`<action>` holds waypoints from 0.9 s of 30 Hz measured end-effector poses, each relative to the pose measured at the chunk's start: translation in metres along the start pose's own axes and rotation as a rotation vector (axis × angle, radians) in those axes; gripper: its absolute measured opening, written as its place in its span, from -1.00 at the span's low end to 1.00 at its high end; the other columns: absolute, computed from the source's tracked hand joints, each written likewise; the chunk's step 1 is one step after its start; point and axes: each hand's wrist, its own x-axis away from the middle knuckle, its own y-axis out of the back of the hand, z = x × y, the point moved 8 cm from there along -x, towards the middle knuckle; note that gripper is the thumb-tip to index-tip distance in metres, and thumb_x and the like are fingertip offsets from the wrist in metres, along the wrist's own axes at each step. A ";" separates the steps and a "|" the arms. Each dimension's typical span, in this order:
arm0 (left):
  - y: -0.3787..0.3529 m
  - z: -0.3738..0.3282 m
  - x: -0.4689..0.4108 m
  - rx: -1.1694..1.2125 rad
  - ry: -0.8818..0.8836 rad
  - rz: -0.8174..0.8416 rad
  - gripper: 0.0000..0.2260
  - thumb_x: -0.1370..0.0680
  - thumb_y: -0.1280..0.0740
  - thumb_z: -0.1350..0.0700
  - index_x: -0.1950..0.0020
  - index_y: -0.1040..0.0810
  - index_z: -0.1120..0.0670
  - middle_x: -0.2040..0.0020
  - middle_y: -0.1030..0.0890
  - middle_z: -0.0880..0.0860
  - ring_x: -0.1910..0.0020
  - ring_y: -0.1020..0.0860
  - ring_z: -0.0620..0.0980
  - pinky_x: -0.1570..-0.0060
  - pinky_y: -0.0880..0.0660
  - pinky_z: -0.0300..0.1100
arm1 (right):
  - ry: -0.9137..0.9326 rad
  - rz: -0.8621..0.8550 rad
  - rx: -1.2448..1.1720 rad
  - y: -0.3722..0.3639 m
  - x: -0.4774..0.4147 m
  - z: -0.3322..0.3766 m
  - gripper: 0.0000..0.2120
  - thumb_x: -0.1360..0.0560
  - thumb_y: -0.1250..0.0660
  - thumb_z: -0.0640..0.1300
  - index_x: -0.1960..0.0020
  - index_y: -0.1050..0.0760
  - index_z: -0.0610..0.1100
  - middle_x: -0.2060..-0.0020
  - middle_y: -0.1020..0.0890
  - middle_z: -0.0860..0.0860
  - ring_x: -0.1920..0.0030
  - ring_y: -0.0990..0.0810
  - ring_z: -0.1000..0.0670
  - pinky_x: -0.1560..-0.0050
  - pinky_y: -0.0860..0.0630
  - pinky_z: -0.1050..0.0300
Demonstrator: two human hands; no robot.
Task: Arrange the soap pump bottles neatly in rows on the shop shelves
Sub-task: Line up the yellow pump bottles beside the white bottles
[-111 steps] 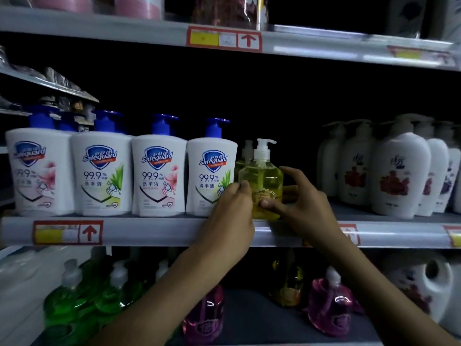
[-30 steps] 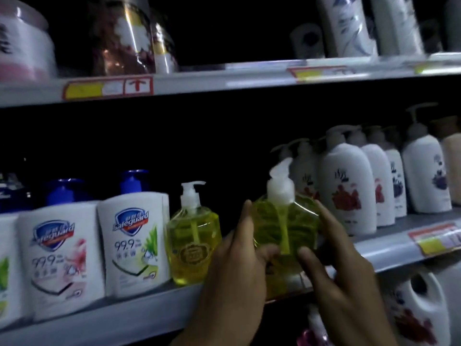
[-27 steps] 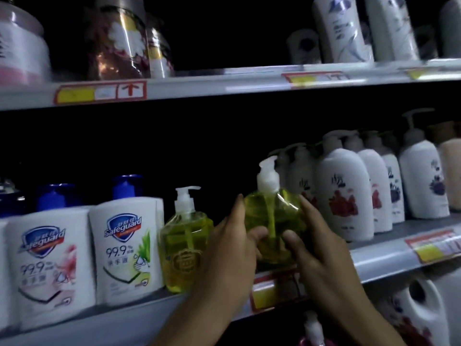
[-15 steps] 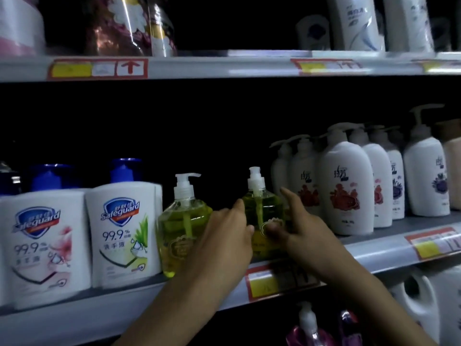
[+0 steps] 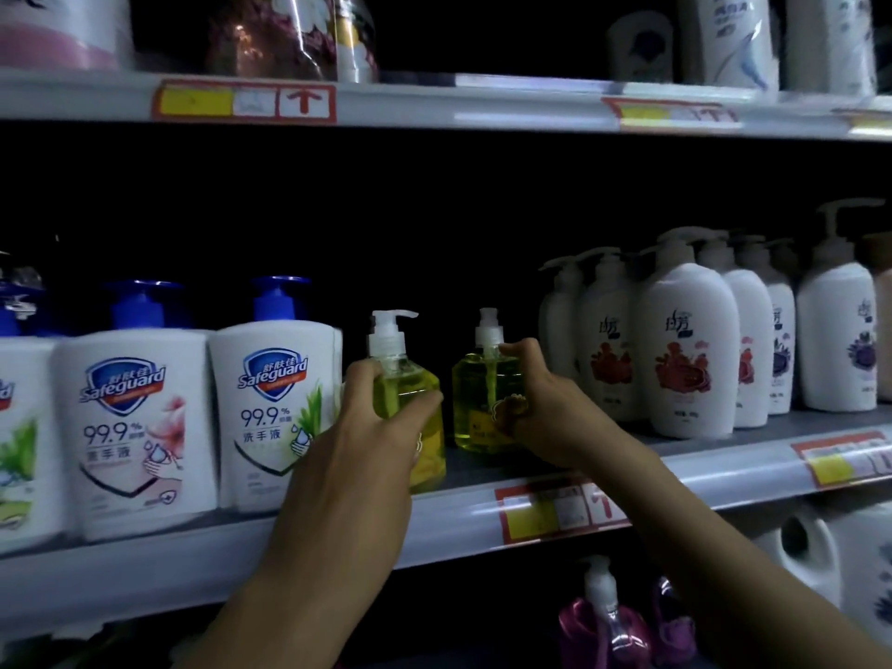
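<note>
Arms extended forward, left hand (image 5: pixel 367 437) curled round the nearer bottle (image 5: pixel 431 453), right hand (image 5: pixel 545 408) round the farther bottle (image 5: pixel 478 403).

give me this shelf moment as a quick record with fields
left hand: grips left yellow bottle
right hand: grips right yellow bottle
bottle pose: both upright on middle shelf, a gap between them
left neighbours: Safeguard bottles
right neighbours: white pump bottles
nozzles: left one points right; right one unclear
</note>
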 end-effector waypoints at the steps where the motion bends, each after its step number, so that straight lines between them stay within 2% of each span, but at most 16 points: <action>1: 0.000 0.000 0.000 -0.001 -0.010 -0.005 -0.41 -0.50 -0.35 0.30 -0.44 -0.33 -0.15 -0.41 -0.09 -0.07 -0.01 -0.60 0.05 0.05 -0.58 -0.02 | 0.001 0.005 0.003 -0.001 -0.004 0.001 -0.38 -0.49 -0.34 -0.19 -0.39 -0.06 0.00 -0.12 -0.53 -0.17 -0.03 -0.56 -0.14 -0.05 -0.57 -0.14; 6: -0.002 0.002 0.000 0.024 -0.038 -0.014 -0.41 -0.48 -0.36 0.33 -0.42 -0.37 -0.12 -0.42 -0.12 -0.05 0.04 -0.61 0.11 0.08 -0.58 0.01 | 0.020 0.023 0.015 -0.011 -0.013 0.005 -0.35 -0.48 -0.38 -0.17 -0.41 -0.06 0.01 -0.14 -0.53 -0.16 -0.05 -0.57 -0.12 -0.04 -0.59 -0.10; 11: -0.002 0.002 0.003 0.029 -0.039 -0.040 -0.41 -0.44 -0.41 0.35 -0.37 -0.43 -0.11 -0.39 -0.19 0.00 0.08 -0.59 0.15 0.14 -0.59 0.06 | 0.021 0.053 0.035 -0.020 -0.017 0.006 -0.30 -0.48 -0.36 -0.20 -0.40 -0.02 0.17 -0.05 -0.58 -0.14 0.05 -0.60 -0.14 0.05 -0.61 -0.18; 13: 0.000 -0.001 0.005 0.016 -0.043 -0.050 -0.46 -0.45 -0.41 0.34 -0.34 -0.48 -0.07 -0.37 -0.24 0.05 0.08 -0.58 0.16 0.16 -0.59 0.06 | 0.015 0.067 0.061 -0.016 -0.011 0.010 -0.29 -0.47 -0.35 -0.22 -0.43 -0.05 0.17 -0.07 -0.58 -0.13 0.01 -0.59 -0.14 0.02 -0.60 -0.17; 14: 0.003 -0.004 0.006 0.013 -0.061 -0.077 -0.52 -0.46 -0.41 0.33 -0.32 -0.51 -0.03 -0.34 -0.28 0.08 0.10 -0.58 0.17 0.18 -0.59 0.04 | 0.038 -0.003 0.050 -0.005 -0.005 0.013 -0.33 -0.47 -0.34 -0.24 -0.44 -0.11 0.12 -0.11 -0.57 -0.11 -0.04 -0.58 -0.12 0.00 -0.59 -0.16; 15: 0.008 -0.008 0.009 0.029 -0.097 -0.124 -0.60 -0.47 -0.40 0.32 -0.27 -0.55 0.03 -0.31 -0.33 0.11 0.13 -0.58 0.17 0.20 -0.58 0.01 | 0.065 -0.172 0.004 0.017 0.007 0.015 -0.41 -0.47 -0.31 -0.28 -0.41 -0.22 0.06 -0.10 -0.57 -0.06 -0.07 -0.57 -0.09 -0.02 -0.57 -0.13; 18: 0.017 -0.033 0.041 0.149 -0.273 -0.289 -0.78 -0.51 -0.32 0.34 -0.12 -0.60 0.19 -0.12 -0.50 0.16 0.18 -0.54 0.09 0.23 -0.52 -0.07 | 0.034 -0.963 -0.178 0.086 0.092 -0.011 -0.71 -0.46 -0.20 -0.31 -0.12 -0.50 -0.09 0.08 -0.59 0.10 0.07 -0.57 0.10 0.04 -0.52 0.13; 19: 0.010 -0.045 0.057 0.217 -0.312 -0.282 -0.80 -0.51 -0.30 0.32 -0.08 -0.61 0.18 -0.06 -0.53 0.13 0.17 -0.52 0.04 0.19 -0.48 -0.12 | -0.027 -1.113 -0.212 0.091 0.124 -0.032 -0.74 -0.44 -0.18 -0.29 -0.04 -0.53 -0.09 0.13 -0.61 0.10 0.10 -0.58 0.12 0.07 -0.50 0.17; 20: -0.006 -0.056 0.072 0.301 -0.325 -0.221 -0.81 -0.50 -0.29 0.30 -0.05 -0.61 0.14 0.00 -0.54 0.07 0.16 -0.51 -0.01 0.15 -0.45 -0.19 | -0.117 -1.159 -0.248 0.085 0.144 -0.060 -0.75 -0.41 -0.16 -0.27 0.01 -0.53 -0.08 0.16 -0.63 0.08 0.12 -0.60 0.09 0.06 -0.51 0.14; 22: -0.056 -0.079 0.098 0.466 -0.295 0.008 -0.81 -0.49 -0.28 0.27 -0.03 -0.59 0.06 0.04 -0.52 -0.03 0.15 -0.51 -0.08 0.09 -0.42 -0.27 | -0.383 -1.084 -0.303 0.057 0.171 -0.126 -0.74 -0.39 -0.14 -0.19 0.04 -0.52 0.01 0.16 -0.64 0.02 0.09 -0.63 -0.07 0.00 -0.55 -0.04; 24: -0.114 -0.098 0.125 0.558 -0.203 0.254 -0.78 -0.50 -0.27 0.26 -0.07 -0.57 0.05 -0.01 -0.47 -0.09 0.15 -0.49 -0.17 0.04 -0.40 -0.35 | -0.631 -0.960 -0.303 0.025 0.193 -0.179 -0.72 -0.35 -0.13 -0.14 0.05 -0.55 0.01 0.15 -0.66 -0.06 0.06 -0.63 -0.21 -0.04 -0.55 -0.18; 25: -0.141 -0.104 0.137 0.588 -0.154 0.356 -0.77 -0.51 -0.26 0.27 -0.11 -0.56 0.07 -0.05 -0.45 -0.10 0.13 -0.46 -0.19 0.02 -0.35 -0.40 | -0.702 -0.846 -0.261 0.010 0.199 -0.194 -0.71 -0.36 -0.15 -0.17 0.05 -0.59 -0.03 0.13 -0.68 -0.12 0.04 -0.63 -0.23 -0.06 -0.54 -0.17; 27: -0.183 -0.111 0.155 0.612 -0.053 0.494 -0.76 -0.52 -0.25 0.27 -0.16 -0.55 0.12 -0.11 -0.43 -0.05 0.04 -0.47 -0.13 -0.03 -0.32 -0.40 | -0.777 -0.485 -0.132 -0.022 0.195 -0.211 -0.80 -0.38 -0.24 -0.28 0.10 -0.63 -0.18 0.12 -0.67 -0.25 0.02 -0.62 -0.27 -0.01 -0.53 -0.07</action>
